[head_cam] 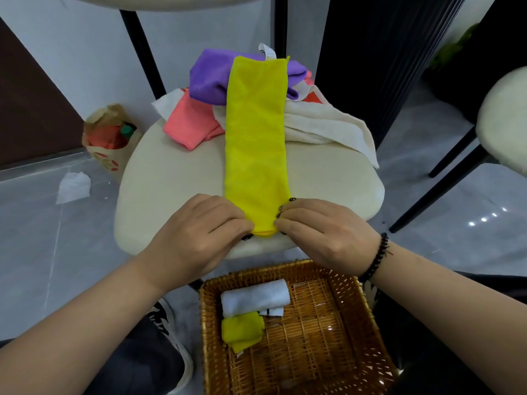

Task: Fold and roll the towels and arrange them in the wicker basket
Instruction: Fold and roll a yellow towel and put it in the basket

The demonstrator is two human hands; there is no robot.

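A yellow towel (255,138), folded into a long narrow strip, lies lengthwise on a cream chair seat (165,178). My left hand (199,232) and my right hand (322,232) pinch its near end from either side. Its far end rests on a pile of purple towel (211,78), pink towel (185,121) and cream towel (322,124). Below the seat stands the wicker basket (336,323). It holds a rolled white towel (255,299) and a rolled yellow towel (242,332) at its left side.
A paper bag (107,135) with a bottle stands on the grey floor to the left, with a crumpled white tissue (73,187) near it. Another chair (502,121) is at the right, its black legs angled toward me. A shoe (168,332) sits beside the basket.
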